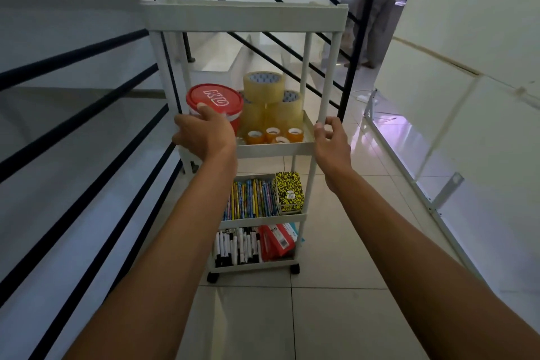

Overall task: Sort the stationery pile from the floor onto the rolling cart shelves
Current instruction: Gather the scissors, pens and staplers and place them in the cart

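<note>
Glossy pale floor tiles (321,316), black stair railing (87,131) left, white wall (482,23) right.

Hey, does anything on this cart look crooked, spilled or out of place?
Nothing is spilled or damaged. Only the red packets on the bottom shelf lean askew beside the markers, and one big tape roll sits stacked atop the others.

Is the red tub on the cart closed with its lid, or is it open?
Closed. The red lid sits flat over the red tub, covering its whole top; the left hand rests against its front.
</note>
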